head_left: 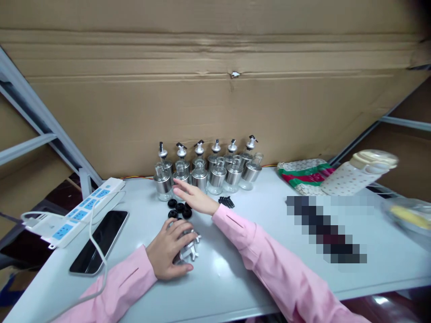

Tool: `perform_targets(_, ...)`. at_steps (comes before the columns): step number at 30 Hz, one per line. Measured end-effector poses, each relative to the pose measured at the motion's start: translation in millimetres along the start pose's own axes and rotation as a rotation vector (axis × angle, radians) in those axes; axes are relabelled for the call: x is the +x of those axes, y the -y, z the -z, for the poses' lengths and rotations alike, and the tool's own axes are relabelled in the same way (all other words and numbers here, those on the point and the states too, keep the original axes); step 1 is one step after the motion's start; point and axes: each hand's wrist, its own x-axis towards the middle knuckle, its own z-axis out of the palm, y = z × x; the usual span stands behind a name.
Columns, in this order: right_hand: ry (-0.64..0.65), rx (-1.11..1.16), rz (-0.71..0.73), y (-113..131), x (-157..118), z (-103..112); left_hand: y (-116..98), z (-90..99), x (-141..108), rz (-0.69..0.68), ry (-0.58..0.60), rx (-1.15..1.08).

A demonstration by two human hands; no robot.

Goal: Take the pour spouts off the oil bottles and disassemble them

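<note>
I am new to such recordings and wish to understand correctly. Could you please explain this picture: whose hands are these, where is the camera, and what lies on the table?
There is no machine: one person works with two bare hands. The camera is worn on the head, looking forward and down.

The left hand is cupped over silvery-white pieces; whether it grips any is hidden. The right hand stretches toward the bottles, fingers extended; contact is unclear.

The bottles stand in two rows; the back row has spouts. Nearby lie round black pieces and slim black pieces. A power strip and phone are at picture left.
</note>
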Motion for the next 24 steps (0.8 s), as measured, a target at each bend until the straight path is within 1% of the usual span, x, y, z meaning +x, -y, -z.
perform_targets(4, -0.028, -0.278, 0.067, -2, -3, 5, -1, -0.1, -1, 0.031, 0.014, 0.006)
perform_targets(9, -0.123, -0.332, 0.117, -2, -18, 8, -3, 1.6, 1, 0.036, 0.007, 0.002)
perform_targets(10, -0.157, -0.334, 0.128, 0, -20, 12, -2, 2.0, 1, 0.033, 0.004, 0.002)
perform_targets(11, -0.226, -0.331, 0.144, 1, -22, 18, -2, 2.2, 1, 0.029, 0.002, 0.003)
perform_targets(12, -0.33, -0.325, 0.166, 2, -22, 28, -2, 2.3, 1, 0.024, -0.001, 0.008)
perform_targets(13, -0.465, -0.318, 0.185, 2, -23, 40, -2, 2.3, 0, 0.017, -0.008, 0.015)
perform_targets(14, -0.722, -0.293, 0.243, 1, -22, 56, -2, 2.2, 0, 0.01, -0.021, 0.026)
perform_targets(15, -0.94, -0.274, 0.288, -1, -21, 75, -3, 2.0, -1, 0.001, -0.038, 0.038)
perform_targets(16, -1.121, -0.243, 0.291, -6, -21, 95, -4, 1.8, -1, -0.013, -0.06, 0.05)
perform_targets(17, -1.247, -0.187, 0.238, -11, -20, 117, -6, 1.5, -1, -0.032, -0.084, 0.06)
perform_targets(18, -1.326, -0.089, 0.151, -18, -19, 138, -10, 1.2, -2, -0.058, -0.111, 0.065)
perform_targets(19, -1.356, 0.028, 0.038, -26, -19, 159, -15, 0.8, -1, -0.091, -0.138, 0.065)
perform_targets(21, -1.308, 0.105, -0.081, -42, -21, 194, -27, -0.5, 0, -0.171, -0.181, 0.051)
perform_targets(22, -1.244, 0.142, -0.137, -50, -22, 207, -34, -1.7, 0, -0.213, -0.193, 0.035)
perform_targets(24, -1.057, 0.221, -0.239, -62, -24, 226, -48, -5.6, 3, -0.274, -0.196, -0.01)
